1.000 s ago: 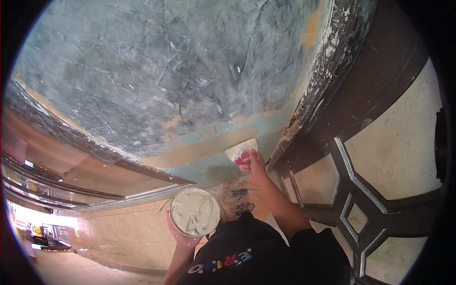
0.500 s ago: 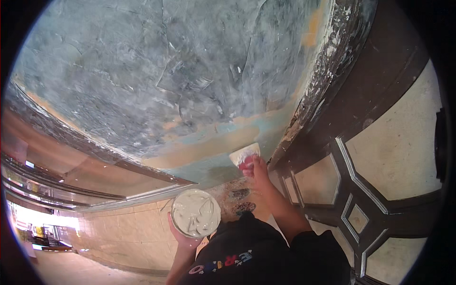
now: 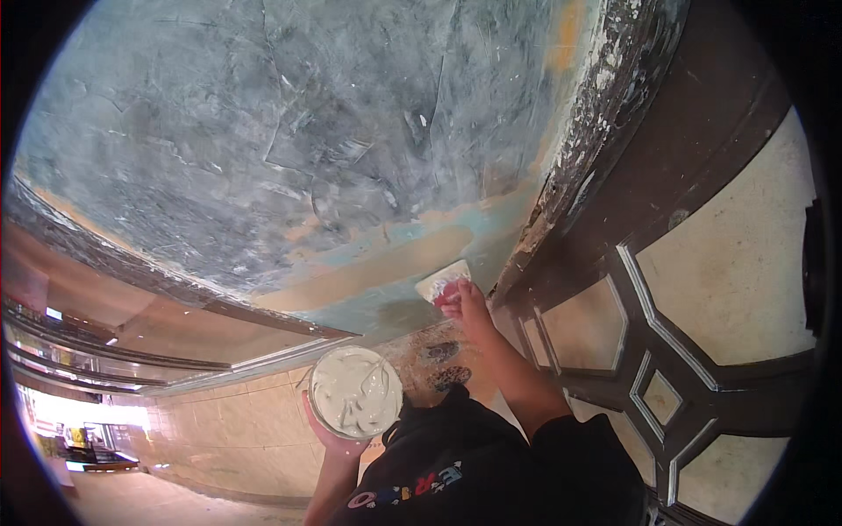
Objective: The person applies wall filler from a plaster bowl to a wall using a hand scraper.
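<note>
My left hand [image 3: 331,436] is closed around the lower side of a round tub [image 3: 356,392] full of creamy off-white putty, low and left of centre. In my right hand [image 3: 467,303] is a putty knife [image 3: 445,280] with a reddish handle and a broad blade smeared white. The blade lies at the lower part of a patchy grey-blue wall [image 3: 351,114], just below a long tan band [image 3: 377,267] of filler. Whether the blade's edge touches the wall, I cannot tell.
A dark, flaking wooden frame [image 3: 570,184] borders the wall on the right, beside a brown panelled door [image 3: 645,386]. Another wooden frame [image 3: 149,280] runs along the left. Dark-patterned footwear [image 3: 452,378] shows on the floor below, and tan tiles [image 3: 237,438] lie at lower left.
The putty knife and my right hand have shifted slightly left, with the blade tilted more. The tub has moved a little left and up in the picture. The whole view has shifted slightly.
</note>
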Motion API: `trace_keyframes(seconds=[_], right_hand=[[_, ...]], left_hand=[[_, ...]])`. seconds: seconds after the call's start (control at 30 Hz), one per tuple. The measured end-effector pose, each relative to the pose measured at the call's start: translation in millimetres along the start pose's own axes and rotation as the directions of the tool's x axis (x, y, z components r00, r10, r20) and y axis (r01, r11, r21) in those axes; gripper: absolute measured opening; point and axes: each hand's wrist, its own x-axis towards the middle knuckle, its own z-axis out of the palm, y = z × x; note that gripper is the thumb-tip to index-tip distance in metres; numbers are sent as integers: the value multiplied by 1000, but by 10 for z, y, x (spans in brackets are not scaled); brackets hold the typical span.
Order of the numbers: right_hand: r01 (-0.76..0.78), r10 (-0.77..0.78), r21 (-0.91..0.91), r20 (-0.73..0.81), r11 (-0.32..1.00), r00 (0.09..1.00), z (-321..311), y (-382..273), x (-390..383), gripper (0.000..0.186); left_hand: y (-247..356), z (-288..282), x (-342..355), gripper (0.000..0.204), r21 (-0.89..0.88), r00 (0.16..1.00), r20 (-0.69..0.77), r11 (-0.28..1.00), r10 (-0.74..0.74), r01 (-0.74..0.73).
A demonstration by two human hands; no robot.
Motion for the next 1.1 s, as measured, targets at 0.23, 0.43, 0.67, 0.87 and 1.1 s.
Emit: trace_keyframes(seconds=[0.23, 0.43, 0.67, 0.87, 1.1], right_hand=[[-52, 55, 32, -101, 998, 993, -380, 615, 624, 35], [-148, 148, 10, -133, 989, 980, -266, 614, 217, 38], [107, -107, -8, -76, 994, 991, -37, 120, 418, 32], [-66, 73, 56, -115, 996, 991, -264, 249, 144, 34], [131, -136, -84, -57, 988, 989, 13, -136, 339, 37]], left_hand=[[69, 1, -18, 71, -877, 829, 105, 342, -549, 337], [-85, -143, -271, 69, 188, 990, -46, 972, -137, 143], [-90, -80, -231, 71, -197, 976, -29, 958, -217, 207], [-89, -52, -165, 63, -244, 980, -13, 951, -199, 190], [-129, -23, -133, 63, -98, 997, 33, 992, -75, 78]])
